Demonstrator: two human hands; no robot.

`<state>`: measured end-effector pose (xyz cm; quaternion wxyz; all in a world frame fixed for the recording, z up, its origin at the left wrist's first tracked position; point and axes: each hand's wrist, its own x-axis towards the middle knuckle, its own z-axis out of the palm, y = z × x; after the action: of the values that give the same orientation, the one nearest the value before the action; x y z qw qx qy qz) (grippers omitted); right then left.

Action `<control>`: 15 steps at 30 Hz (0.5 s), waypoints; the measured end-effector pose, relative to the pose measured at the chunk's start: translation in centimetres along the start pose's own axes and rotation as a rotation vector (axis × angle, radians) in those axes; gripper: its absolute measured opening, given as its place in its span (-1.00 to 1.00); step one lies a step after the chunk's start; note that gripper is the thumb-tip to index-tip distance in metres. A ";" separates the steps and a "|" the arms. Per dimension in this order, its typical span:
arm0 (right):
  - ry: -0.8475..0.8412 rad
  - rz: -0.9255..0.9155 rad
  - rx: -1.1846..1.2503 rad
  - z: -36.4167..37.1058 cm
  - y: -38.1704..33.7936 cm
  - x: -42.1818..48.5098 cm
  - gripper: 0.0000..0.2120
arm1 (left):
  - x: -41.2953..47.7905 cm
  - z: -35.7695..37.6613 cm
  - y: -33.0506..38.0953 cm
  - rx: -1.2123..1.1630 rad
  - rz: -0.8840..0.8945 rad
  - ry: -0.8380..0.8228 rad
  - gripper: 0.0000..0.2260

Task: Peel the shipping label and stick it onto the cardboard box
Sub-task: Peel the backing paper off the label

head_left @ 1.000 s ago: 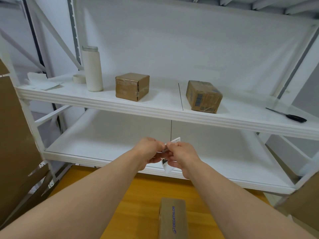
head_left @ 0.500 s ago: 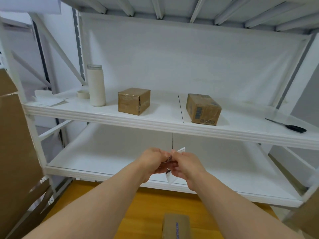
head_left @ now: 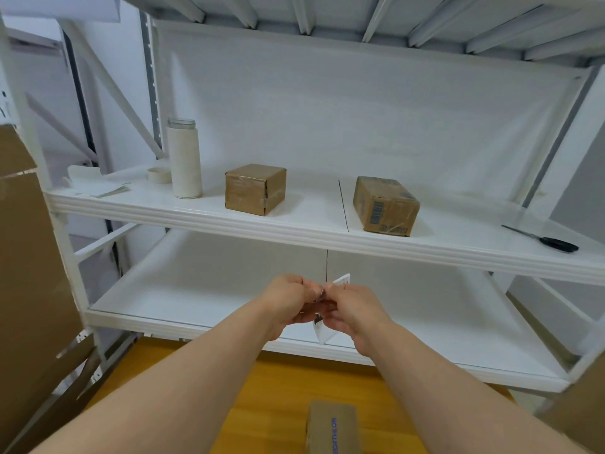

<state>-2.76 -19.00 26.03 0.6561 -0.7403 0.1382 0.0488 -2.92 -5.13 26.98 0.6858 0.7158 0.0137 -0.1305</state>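
White painted metal rack [head_left: 294,232] with smooth, faintly glossy shelf boards. On its middle shelf, the left box [head_left: 252,190] and the right box [head_left: 386,208] are matt brown cardboard wrapped in shiny clear tape. Further left stands a matt white bottle [head_left: 184,158] with a clear neck. Far right, scissors [head_left: 556,244] with glossy black handles. Near, a smooth yellow wooden surface [head_left: 271,388] carries a matt cardboard box [head_left: 334,427]. The shipping label [head_left: 324,334] is thin white paper.
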 end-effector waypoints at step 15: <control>-0.014 0.027 -0.005 0.5 0.3 0.1 -0.78 | 0.3 -0.4 -0.4 0.034 -0.021 0.016 -0.88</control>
<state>-2.71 -18.54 25.63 0.6546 -0.7395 0.1434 0.0631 -2.59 -4.72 26.55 0.6718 0.7284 0.0246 -0.1324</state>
